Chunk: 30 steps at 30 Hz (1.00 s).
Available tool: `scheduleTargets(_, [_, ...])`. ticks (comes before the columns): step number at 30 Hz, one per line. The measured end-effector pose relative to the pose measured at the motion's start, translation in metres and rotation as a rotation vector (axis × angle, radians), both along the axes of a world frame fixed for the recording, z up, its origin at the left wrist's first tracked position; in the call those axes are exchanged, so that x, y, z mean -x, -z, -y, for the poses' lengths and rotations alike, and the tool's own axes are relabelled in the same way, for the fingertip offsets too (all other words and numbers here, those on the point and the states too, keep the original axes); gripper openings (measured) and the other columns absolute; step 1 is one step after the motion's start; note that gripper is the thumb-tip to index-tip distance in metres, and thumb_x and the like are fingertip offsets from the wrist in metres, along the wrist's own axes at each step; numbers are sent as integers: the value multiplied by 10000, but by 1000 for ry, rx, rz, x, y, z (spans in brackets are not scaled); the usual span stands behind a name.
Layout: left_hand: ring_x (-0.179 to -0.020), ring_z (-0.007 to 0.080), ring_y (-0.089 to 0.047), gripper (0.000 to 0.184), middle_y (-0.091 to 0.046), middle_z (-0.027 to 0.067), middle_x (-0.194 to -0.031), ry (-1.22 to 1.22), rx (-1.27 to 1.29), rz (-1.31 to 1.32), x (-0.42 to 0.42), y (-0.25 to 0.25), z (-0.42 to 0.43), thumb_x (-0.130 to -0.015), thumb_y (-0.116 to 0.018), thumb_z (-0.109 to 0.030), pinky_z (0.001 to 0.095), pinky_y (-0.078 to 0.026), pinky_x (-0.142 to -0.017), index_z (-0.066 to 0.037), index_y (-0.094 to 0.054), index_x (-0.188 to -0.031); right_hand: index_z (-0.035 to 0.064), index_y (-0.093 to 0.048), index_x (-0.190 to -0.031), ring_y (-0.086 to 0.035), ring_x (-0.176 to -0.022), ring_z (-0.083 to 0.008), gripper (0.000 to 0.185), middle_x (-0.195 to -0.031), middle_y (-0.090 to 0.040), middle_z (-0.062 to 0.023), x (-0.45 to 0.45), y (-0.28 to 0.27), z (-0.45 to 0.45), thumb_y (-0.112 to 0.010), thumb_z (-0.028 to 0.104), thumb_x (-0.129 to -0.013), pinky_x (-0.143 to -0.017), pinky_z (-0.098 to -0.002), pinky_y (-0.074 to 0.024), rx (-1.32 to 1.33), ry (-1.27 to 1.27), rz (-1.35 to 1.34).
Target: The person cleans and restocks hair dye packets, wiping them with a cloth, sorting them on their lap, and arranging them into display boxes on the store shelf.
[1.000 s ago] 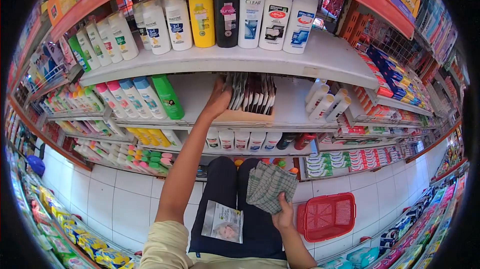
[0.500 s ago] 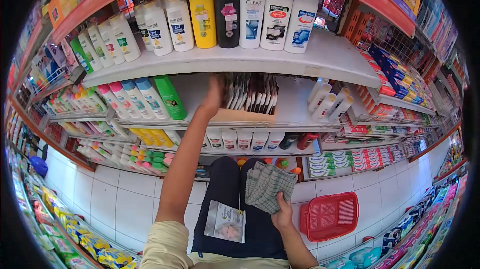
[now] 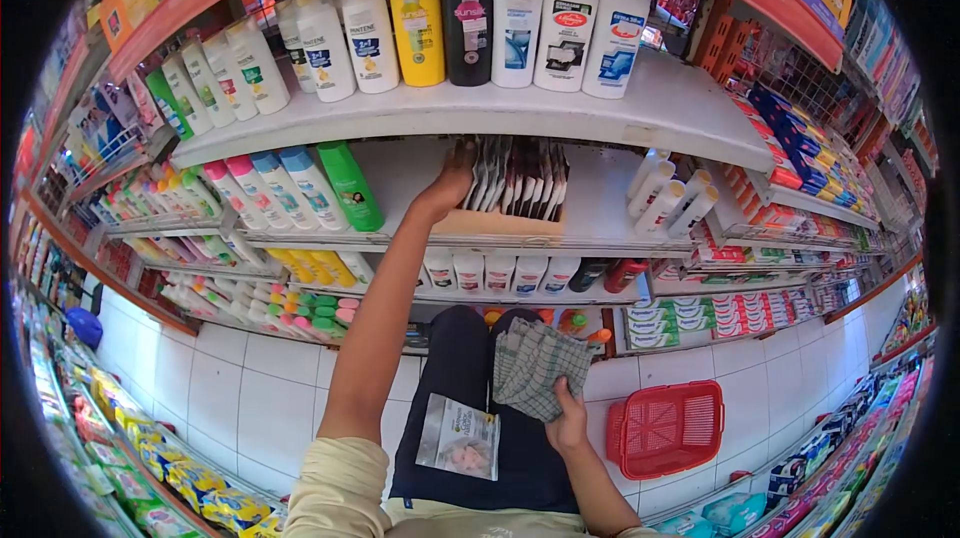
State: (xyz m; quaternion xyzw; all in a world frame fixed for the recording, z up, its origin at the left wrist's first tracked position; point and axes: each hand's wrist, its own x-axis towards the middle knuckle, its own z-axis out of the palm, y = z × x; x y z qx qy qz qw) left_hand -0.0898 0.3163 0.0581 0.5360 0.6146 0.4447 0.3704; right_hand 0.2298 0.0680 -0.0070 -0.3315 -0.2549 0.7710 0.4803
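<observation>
On the middle shelf, my left hand is at the left side of an open box of upright sachets. Its fingertips reach in beside the leftmost sachets, and what they hold, if anything, is hidden. A folded green and white checked cloth is gripped in my right hand, above my knee. Across my lap lies a clear pouch with a printed label and something pinkish inside.
Shampoo bottles line the upper shelf, which overhangs the box. A green bottle and white bottles flank the box on its shelf. A red basket sits on the tiled floor at right.
My left hand has moved from the box's left side to just outside it, then back against the leftmost sachets. The view has shifted slightly. My right hand still holds the cloth.
</observation>
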Motion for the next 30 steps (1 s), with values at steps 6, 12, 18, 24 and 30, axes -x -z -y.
scheduleTargets(6, [-1321, 300, -278, 578, -283, 170, -1443, 1, 39, 4, 6, -16, 9, -985, -221, -419, 324, -218, -1080, -34, -254, -1415, 66, -327, -1372, -422, -1222, -239, 485, -1328, -435, -84, 4, -3, 9, -499, 208, -942, -1030, -400, -333, 20, 2, 34])
scheduleTargets(12, [-1124, 307, -544, 419, -578, 217, -1147, -337, -526, -51, -46, -41, 143, -974, -397, -314, 340, -410, -923, -1, -502, -1232, 55, -295, -1382, -402, -1234, -237, 552, -1334, -421, -91, -24, -5, 7, -542, 238, -924, -1031, -398, -329, 34, 86, 25])
scheduleTargets(18, [-813, 265, -635, 307, -647, 149, -896, -386, 149, -222, -77, 50, 335, -846, -620, -240, 336, -483, -726, -12, -572, -1046, 42, -351, -1361, -436, -1224, -253, 523, -1323, -456, -89, -40, 4, -4, -536, 238, -913, -1035, -403, -329, 71, 180, 81])
scheduleTargets(24, [-937, 331, -565, 474, -577, 201, -1028, -351, 214, -444, -125, 19, 397, -676, -762, -248, 390, -455, -824, 12, -575, -1026, 42, -364, -1354, -440, -1218, -252, 515, -1309, -468, -97, -9, -14, -19, -552, 203, -903, -1031, -402, -334, 64, 132, 114])
scheduleTargets(30, [-934, 370, -573, 528, -575, 225, -1010, -286, 154, -140, -161, 22, 394, -697, -731, -214, 411, -451, -855, 23, -507, -1113, 37, -367, -1349, -446, -1206, -247, 499, -1307, -466, -101, 21, -28, -17, -554, 157, -903, -1029, -392, -338, -28, 100, 77])
